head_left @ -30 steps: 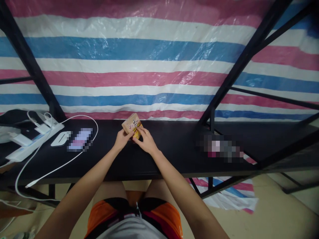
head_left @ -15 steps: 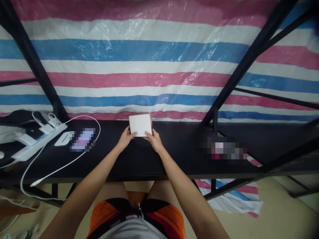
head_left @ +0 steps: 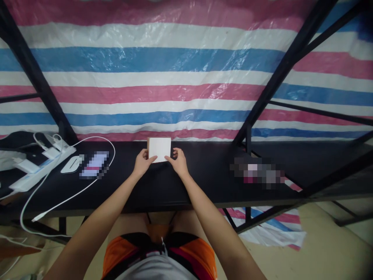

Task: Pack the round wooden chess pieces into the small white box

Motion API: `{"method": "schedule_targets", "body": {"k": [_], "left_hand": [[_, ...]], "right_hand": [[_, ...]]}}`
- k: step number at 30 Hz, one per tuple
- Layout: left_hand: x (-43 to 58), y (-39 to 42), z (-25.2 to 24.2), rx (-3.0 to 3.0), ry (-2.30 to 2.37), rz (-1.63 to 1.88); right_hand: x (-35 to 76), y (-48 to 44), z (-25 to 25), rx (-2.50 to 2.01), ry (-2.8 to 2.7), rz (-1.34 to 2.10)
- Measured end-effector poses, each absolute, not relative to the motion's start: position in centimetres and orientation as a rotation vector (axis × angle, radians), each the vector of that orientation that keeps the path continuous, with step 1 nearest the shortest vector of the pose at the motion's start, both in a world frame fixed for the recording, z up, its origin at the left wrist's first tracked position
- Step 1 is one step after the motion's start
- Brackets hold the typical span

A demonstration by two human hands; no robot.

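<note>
Both hands hold a small box [head_left: 159, 148] with a plain white face turned up toward the camera and a thin brown rim on its left side. The left hand [head_left: 142, 163] grips the box's lower left corner, thumb on the white face. The right hand [head_left: 178, 163] takes the lower right corner, thumb on the face and fingers [head_left: 175, 152] curled loosely beside the right edge. The box sits over the middle of the black tabletop [head_left: 204, 182], close to its far edge; whether it rests on the surface or is lifted just clear of it, I cannot tell.

Toward the left end of the tabletop lie a white power strip [head_left: 35, 171] with chargers plugged in, a white mouse [head_left: 70, 165] just beside it, and a white cable [head_left: 87, 186] looping round to the near edge. A blurred patch lies near the mouse, another toward the right end. A striped pink, white and blue tarpaulin [head_left: 163, 77] hangs behind the far edge, crossed by black frame bars [head_left: 279, 74].
</note>
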State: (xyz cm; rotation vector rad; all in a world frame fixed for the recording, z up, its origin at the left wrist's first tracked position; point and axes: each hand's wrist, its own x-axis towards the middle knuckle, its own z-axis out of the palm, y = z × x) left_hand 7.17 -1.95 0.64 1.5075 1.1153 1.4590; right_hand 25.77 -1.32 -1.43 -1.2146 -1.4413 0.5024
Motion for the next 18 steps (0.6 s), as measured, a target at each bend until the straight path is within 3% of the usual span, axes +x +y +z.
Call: {"method": "schedule_targets", "body": {"k": [5, 11, 15, 18], "left_hand": [[7.9, -2.9, 0.2, 1.872, 1.26, 1.419], [8.9, -4.1, 0.4, 2.442, 1.078, 1.176], [8.5, -2.9, 0.3, 2.359, 1.18, 1.254], [7.5, -1.5, 0.1, 1.95, 1.404, 1.466]], "right_hand": [[24.4, -2.5, -1.0, -0.997, -1.699, 0.601], [24.8, -2.3, -0.9, -0.99, -1.49, 0.905], [25.4, -1.5, -1.1, -0.969, -1.303, 1.062], [25.4, -1.4, -1.2, -0.926, -1.143, 1.267]]}}
